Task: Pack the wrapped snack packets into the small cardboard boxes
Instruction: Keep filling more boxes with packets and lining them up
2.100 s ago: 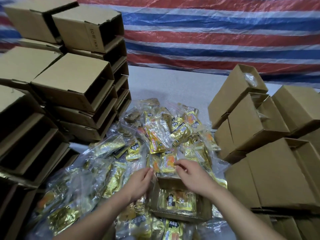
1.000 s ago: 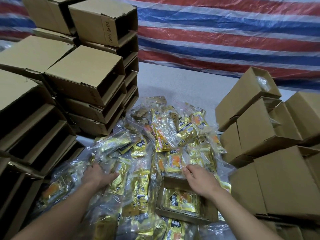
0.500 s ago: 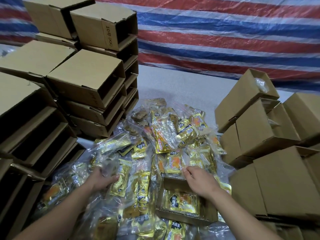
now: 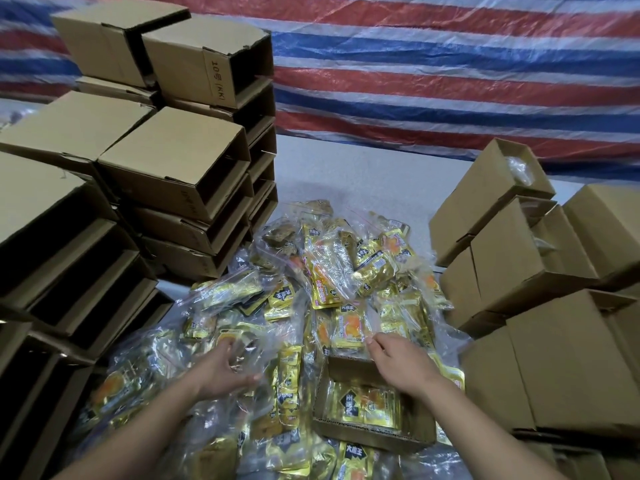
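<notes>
At the bottom of the frame my two forearms reach forward over a heap of snack packets, gold wrappers bagged in clear plastic, that covers the middle of the worktop. Low and right of centre sits the small open cardboard box I am filling; a gold packet with a black diamond label lies flat inside it. My right hand rests at the box's far rim, fingers bent, its fingertips touching the edge of a yellow-and-orange packet lying just beyond the box. Whether the fingers actually pinch it I cannot tell. My left hand, left of centre, is curled round a clear bag of packets, thumb below and fingers above; the bag is blurred.

Beyond the hands the heap runs up toward the centre of the frame. Along the left side stand stacks of empty cardboard boxes lying on their sides, their dark openings facing right; the top one in the upper left bears handwriting on its side flap. On the right side stands a pile of boxes tipped at angles, with clear plastic showing in the open top of the highest one. Across the top hangs a red, white and blue striped tarpaulin.
</notes>
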The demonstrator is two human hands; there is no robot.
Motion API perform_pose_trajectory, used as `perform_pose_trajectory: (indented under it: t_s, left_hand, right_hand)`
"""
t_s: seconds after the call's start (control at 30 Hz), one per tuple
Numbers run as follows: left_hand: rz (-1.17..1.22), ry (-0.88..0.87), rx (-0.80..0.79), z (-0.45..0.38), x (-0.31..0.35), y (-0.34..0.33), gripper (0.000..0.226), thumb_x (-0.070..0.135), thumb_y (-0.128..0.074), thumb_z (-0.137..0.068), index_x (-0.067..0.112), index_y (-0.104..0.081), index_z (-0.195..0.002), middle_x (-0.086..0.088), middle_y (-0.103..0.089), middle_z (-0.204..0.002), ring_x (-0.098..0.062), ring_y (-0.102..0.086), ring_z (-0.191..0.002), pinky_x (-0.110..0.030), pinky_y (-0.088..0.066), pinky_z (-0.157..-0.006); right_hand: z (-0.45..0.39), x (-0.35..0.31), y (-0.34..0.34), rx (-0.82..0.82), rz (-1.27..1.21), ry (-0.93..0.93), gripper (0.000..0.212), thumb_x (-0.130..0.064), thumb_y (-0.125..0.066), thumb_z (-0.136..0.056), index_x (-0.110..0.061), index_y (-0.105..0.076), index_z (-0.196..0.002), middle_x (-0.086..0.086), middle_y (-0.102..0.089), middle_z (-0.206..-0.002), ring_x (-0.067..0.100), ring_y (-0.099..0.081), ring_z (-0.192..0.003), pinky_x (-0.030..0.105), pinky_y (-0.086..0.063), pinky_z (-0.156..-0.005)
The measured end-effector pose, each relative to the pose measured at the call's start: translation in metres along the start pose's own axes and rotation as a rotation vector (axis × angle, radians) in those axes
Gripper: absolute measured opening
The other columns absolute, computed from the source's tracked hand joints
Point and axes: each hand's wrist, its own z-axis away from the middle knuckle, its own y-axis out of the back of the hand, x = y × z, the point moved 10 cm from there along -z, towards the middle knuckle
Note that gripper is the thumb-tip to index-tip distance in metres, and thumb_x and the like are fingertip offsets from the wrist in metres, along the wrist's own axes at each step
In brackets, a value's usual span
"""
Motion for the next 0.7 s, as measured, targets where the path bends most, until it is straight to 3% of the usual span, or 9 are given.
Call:
perform_pose_trajectory:
  t_s: [0.1, 0.2, 0.3, 0.37, 0.43, 0.5, 0.6, 0.7]
  left_hand:
    - [0.091, -0.038, 0.040, 0.007, 0.026, -0.008, 0.105, 0.048, -0.081, -0.073, 0.014, -0.023, -0.153, -0.009, -0.033, -0.158, -0.030, -0.047, -0.134, -0.041, -0.042, -0.107]
    - [0.212, -0.146, 0.044, 0.016, 0.073, -0.005, 0.085, 0.052, -0.077, -0.076, 0.016, -0.040, -0.143, 0.004, -0.048, -0.143, -0.017, -0.057, -0.118, -0.033, -0.048, -0.102]
    - [0.353, -0.272, 0.020, 0.028, 0.133, 0.002, 0.080, 0.060, -0.076, -0.072, 0.022, -0.049, -0.137, 0.003, -0.062, -0.131, -0.012, -0.065, -0.111, -0.035, -0.051, -0.100]
    - [0.390, -0.355, 0.036, 0.038, 0.174, 0.006, 0.084, 0.070, -0.077, -0.065, 0.027, -0.053, -0.133, 0.009, -0.067, -0.122, -0.007, -0.067, -0.106, -0.036, -0.052, -0.099]
    - [0.387, -0.436, 0.063, 0.045, 0.213, 0.008, 0.079, 0.076, -0.077, -0.059, 0.033, -0.058, -0.123, 0.018, -0.070, -0.108, 0.001, -0.067, -0.100, -0.029, -0.054, -0.089]
    - [0.376, -0.481, 0.088, 0.049, 0.243, 0.010, 0.067, 0.069, -0.074, -0.062, 0.030, -0.061, -0.115, 0.019, -0.070, -0.098, -0.002, -0.067, -0.093, -0.027, -0.051, -0.080]
    - [0.429, -0.472, 0.080, 0.047, 0.264, 0.010, 0.072, 0.061, -0.071, -0.068, 0.018, -0.057, -0.124, 0.001, -0.068, -0.113, -0.018, -0.066, -0.105, -0.041, -0.052, -0.097]
    - [0.515, -0.481, 0.078, 0.049, 0.276, 0.010, 0.073, 0.058, -0.071, -0.074, 0.011, -0.056, -0.128, -0.018, -0.063, -0.126, -0.028, -0.063, -0.118, -0.050, -0.046, -0.106]
  right_hand:
    - [0.001, -0.003, 0.003, 0.009, -0.061, -0.018, 0.042, -0.051, -0.029, -0.104, -0.026, -0.052, -0.079, -0.006, -0.057, -0.082, 0.014, -0.057, -0.079, 0.035, -0.049, -0.075]
    - [0.003, -0.016, 0.021, 0.104, -0.248, -0.003, 0.041, -0.047, -0.034, -0.105, -0.020, -0.058, -0.084, -0.003, -0.060, -0.084, 0.014, -0.058, -0.081, 0.035, -0.050, -0.078]
    - [0.007, -0.045, 0.043, 0.150, -0.519, 0.046, 0.025, -0.047, -0.043, -0.102, -0.031, -0.060, -0.109, -0.022, -0.060, -0.099, -0.010, -0.057, -0.090, 0.008, -0.043, -0.070]
    - [0.008, -0.066, 0.047, 0.089, -0.752, 0.047, 0.034, -0.059, -0.047, -0.096, -0.040, -0.053, -0.124, -0.024, -0.057, -0.114, -0.016, -0.053, -0.100, 0.004, -0.043, -0.077]
    - [0.005, -0.078, 0.047, 0.037, -0.939, 0.021, 0.045, -0.079, -0.049, -0.079, -0.055, -0.049, -0.116, -0.020, -0.056, -0.126, -0.004, -0.054, -0.115, 0.022, -0.046, -0.096]
    - [0.001, -0.086, 0.047, -0.002, -1.031, 0.008, 0.056, -0.090, -0.046, -0.065, -0.061, -0.049, -0.113, -0.021, -0.057, -0.129, 0.004, -0.056, -0.117, 0.034, -0.046, -0.101]
    - [0.000, -0.086, 0.053, 0.012, -1.131, -0.017, 0.087, -0.092, -0.040, -0.067, -0.043, -0.047, -0.137, -0.014, -0.058, -0.133, 0.011, -0.054, -0.126, 0.043, -0.039, -0.111]
    - [0.006, -0.087, 0.072, 0.089, -1.167, 0.029, 0.098, -0.085, -0.044, -0.067, -0.034, -0.038, -0.150, -0.008, -0.049, -0.148, 0.011, -0.045, -0.136, 0.045, -0.031, -0.118]
